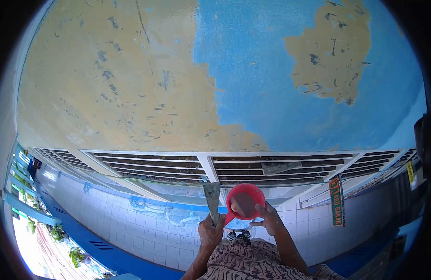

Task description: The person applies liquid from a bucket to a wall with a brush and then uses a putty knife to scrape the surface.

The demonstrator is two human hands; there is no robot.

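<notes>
My left hand [211, 232] is closed around a putty knife [212, 198], whose wide, stained blade points up. The handle of a red plastic dipper [229, 217] runs into the same hand. Greyish-brown wet material [246, 204] lies in the dipper's bowl, with a paler lump near its left side. At the bowl's right rim is my right hand [271, 220], one finger over the edge and another below it. Above both hands spreads a wall surface, part tan with dark scuffs [108, 84], part blue paint [253, 79].
White-framed slatted openings [206, 168] run along the wall's lower edge. A hanging sign reading "ABU BAKAR" [336, 201] is at right. White floor tiles [155, 240] lie below, bordered by a blue strip [103, 246]. Plants [77, 256] stand beyond a light-blue railing at left.
</notes>
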